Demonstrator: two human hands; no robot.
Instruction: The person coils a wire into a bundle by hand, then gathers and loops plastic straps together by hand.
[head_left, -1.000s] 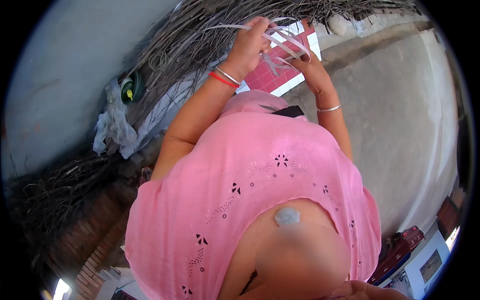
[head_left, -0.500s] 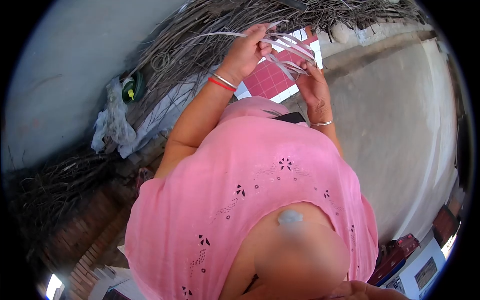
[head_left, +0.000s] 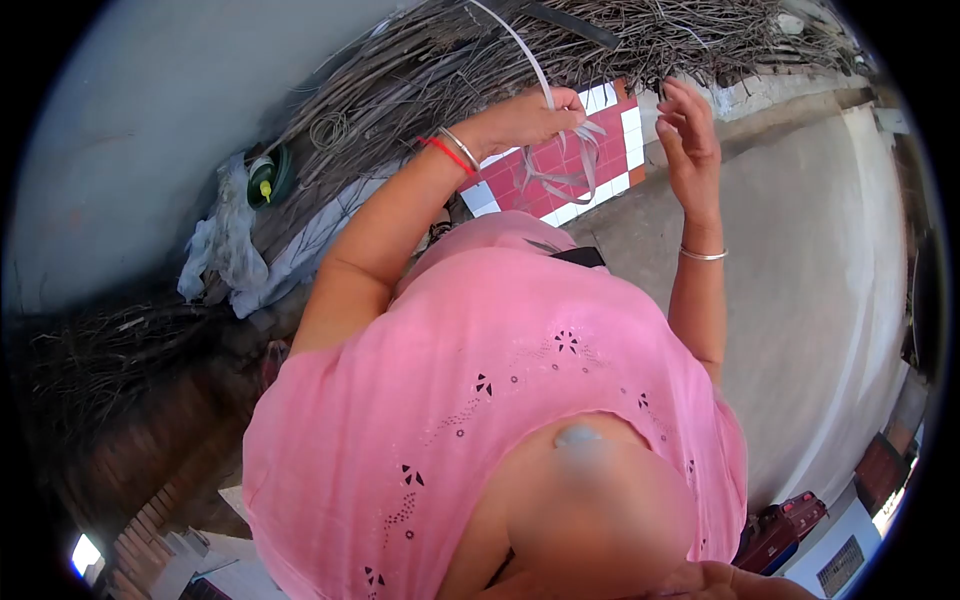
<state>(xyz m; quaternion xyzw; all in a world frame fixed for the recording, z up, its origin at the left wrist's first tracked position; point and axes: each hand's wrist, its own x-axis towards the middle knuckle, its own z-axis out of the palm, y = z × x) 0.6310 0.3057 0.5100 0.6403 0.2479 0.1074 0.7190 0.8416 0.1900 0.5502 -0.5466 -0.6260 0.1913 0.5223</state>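
Observation:
Pale, flat flexible strips (head_left: 588, 165) hang in loose loops from my left hand (head_left: 540, 115). One strip end arcs up and away above the fingers. The thumb and fingers of this hand are closed on the strips, and a red band and a silver bangle circle the wrist. Off to the right, my right hand (head_left: 692, 150) is raised with its fingers loosely bent and apart. Nothing shows in it, and it is clear of the strips. Beneath the loops lies a red-and-white tiled surface (head_left: 632, 140).
Dry sticks (head_left: 400, 85) are heaped along the wall ahead and to the left. Plastic bags (head_left: 240, 235) and a green round container (head_left: 283, 180) lie by the sticks. Grey concrete floor (head_left: 800, 250) spreads to the right. Red items (head_left: 780, 530) stand at the lower right.
My right hand has let go of the strips and moved right, away from them. My left hand has moved slightly right and down, and the loops now hang below it.

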